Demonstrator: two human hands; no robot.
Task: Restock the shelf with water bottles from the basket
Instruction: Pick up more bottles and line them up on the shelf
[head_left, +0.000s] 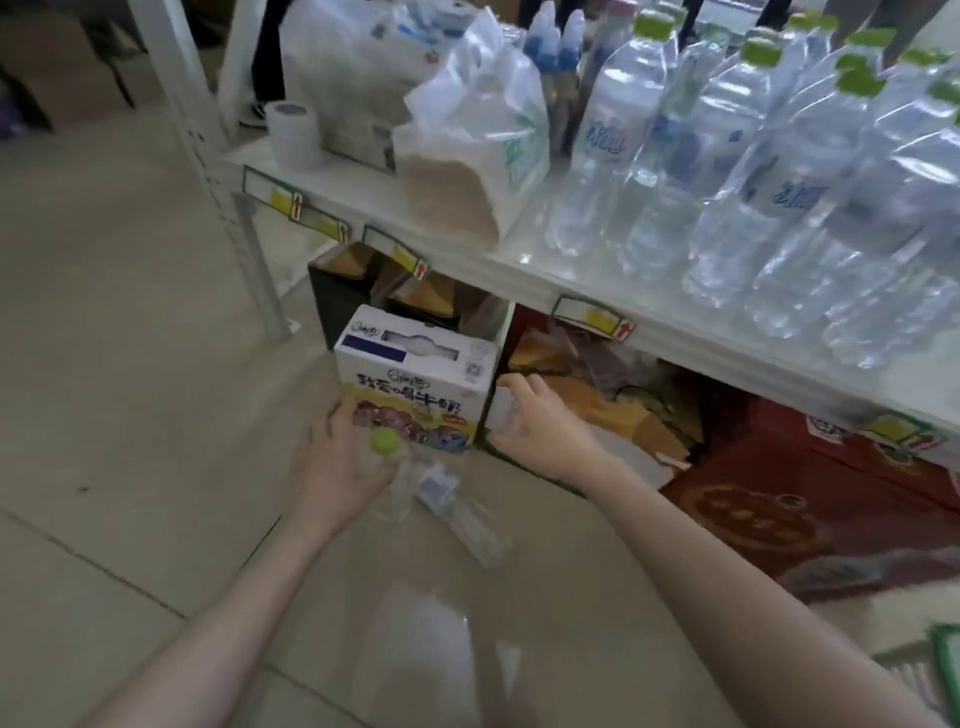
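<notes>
Both arms reach down toward the floor in front of the white shelf (524, 270). The left hand (337, 467) has its fingers curled round the neck end of a clear water bottle (441, 493) with a green cap (384, 442); the bottle lies tilted, its base pointing down and to the right, just above the pale floor tiles (104, 364). The right hand (540, 426) is curled round a second clear bottle (506, 413), pinching it near the lower shelf's front edge, though blur hides most of that bottle. Between the two hands stands a white milk carton box (415, 374) with cartoon print, on the floor at the shelf's foot. On the upper shelf board, toward its right end, a crowd of green-capped water bottles (779, 182) stands upright, close together. To their left sit a plastic bag of white goods (478, 145) and a toilet roll (293, 132) near the left corner. A red box (831, 499) lies under the shelf at the right, and the basket's green rim (945, 670) shows at the lower right edge.
</notes>
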